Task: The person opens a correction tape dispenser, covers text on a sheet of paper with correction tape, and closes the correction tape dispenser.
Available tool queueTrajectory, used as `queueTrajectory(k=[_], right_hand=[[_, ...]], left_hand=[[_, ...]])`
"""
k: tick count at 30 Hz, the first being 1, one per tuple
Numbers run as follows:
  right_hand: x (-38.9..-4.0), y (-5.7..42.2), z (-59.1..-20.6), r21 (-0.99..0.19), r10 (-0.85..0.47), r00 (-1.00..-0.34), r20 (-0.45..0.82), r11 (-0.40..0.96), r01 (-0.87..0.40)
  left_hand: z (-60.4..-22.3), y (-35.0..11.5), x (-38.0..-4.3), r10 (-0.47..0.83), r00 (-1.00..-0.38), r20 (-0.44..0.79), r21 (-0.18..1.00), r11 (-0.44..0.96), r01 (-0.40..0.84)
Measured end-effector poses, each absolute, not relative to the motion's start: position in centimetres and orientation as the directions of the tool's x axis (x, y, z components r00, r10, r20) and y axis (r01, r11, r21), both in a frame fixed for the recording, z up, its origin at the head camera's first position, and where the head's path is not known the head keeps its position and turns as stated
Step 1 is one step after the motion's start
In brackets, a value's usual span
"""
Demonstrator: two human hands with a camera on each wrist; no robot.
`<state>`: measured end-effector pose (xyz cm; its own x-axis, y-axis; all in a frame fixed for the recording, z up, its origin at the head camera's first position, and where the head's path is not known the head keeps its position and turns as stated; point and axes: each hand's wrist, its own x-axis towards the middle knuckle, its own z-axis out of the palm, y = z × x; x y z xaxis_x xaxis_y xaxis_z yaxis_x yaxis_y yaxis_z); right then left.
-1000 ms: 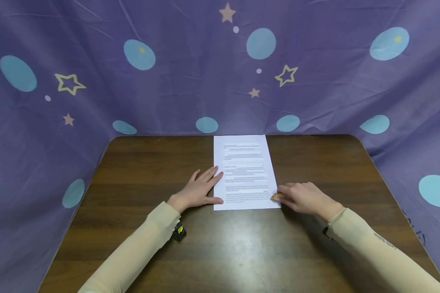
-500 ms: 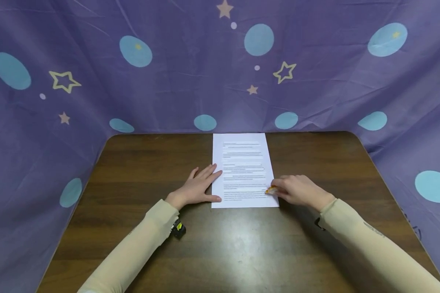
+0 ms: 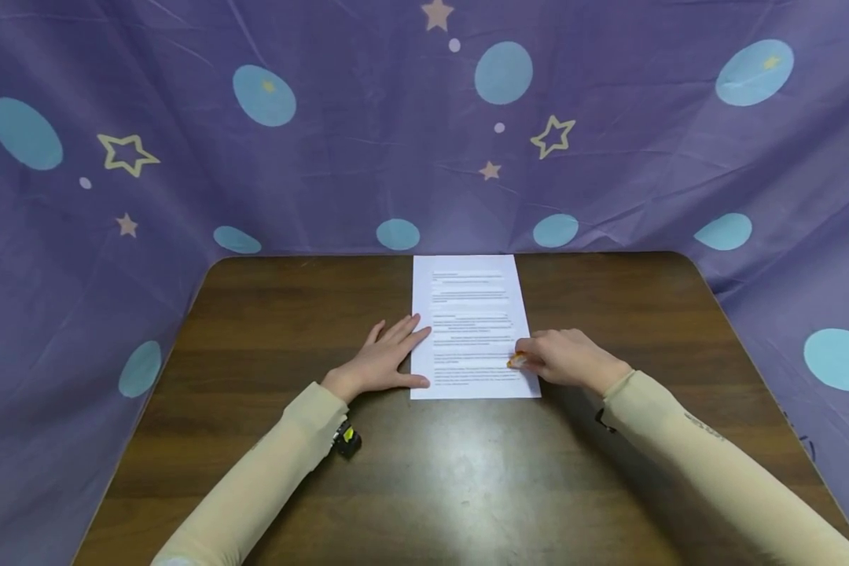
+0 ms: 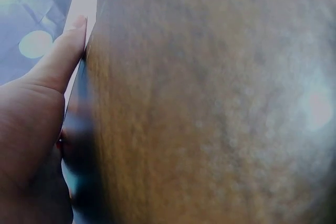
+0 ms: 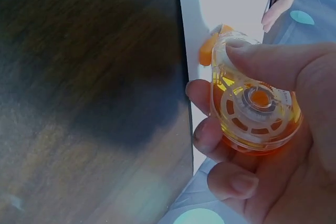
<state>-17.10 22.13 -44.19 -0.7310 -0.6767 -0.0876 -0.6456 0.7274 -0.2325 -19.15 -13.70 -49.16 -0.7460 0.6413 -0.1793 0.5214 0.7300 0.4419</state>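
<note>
A printed sheet of paper (image 3: 475,310) lies on the wooden table, its far edge near the curtain. On its left edge rests my left hand (image 3: 382,365), palm down with the fingers spread. My right hand (image 3: 571,360) holds a correction tape (image 5: 257,103) between thumb and fingers, over the paper's lower right part. The dispenser has a clear body with an orange wheel and an orange cap piece beside its tip. Its tip points at the printed lines in the head view; I cannot tell whether it touches the paper. In the left wrist view the left thumb (image 4: 60,53) lies along the sheet's near edge.
The brown table (image 3: 311,306) has rounded far corners. A purple curtain (image 3: 354,134) with stars and blue ovals hangs behind it and at both sides. A black device (image 3: 347,440) with a yellow mark sits at the left wrist.
My right hand has moved left and slightly away from me with the correction tape, from the sheet's right edge onto its printed lines. The left hand stays in place on the paper.
</note>
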Motion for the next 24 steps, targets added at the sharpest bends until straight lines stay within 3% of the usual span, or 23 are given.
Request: queueTrajectory(k=[7,13,24], right_hand=[[-17.1,21.9,-44.2,-0.189,-0.677,-0.734,-0.057,0.729,-0.658],[-17.0,21.6,-43.7,-0.115,-0.649,-0.754,-0.102,0.760,-0.640],[-16.9,22.7,-43.9,-0.135,-0.618,-0.777,-0.117,0.785,-0.604]], left_hand=[[-49.9,-13.8,-19.4,0.635,-0.750,-0.187,0.440,0.736,0.514],[-49.3,-13.3,-19.4,0.634,-0.751,-0.186,0.407,0.745,0.529],[-48.8,-13.6,-19.2,0.640,-0.746,-0.186,0.405,0.741,0.535]])
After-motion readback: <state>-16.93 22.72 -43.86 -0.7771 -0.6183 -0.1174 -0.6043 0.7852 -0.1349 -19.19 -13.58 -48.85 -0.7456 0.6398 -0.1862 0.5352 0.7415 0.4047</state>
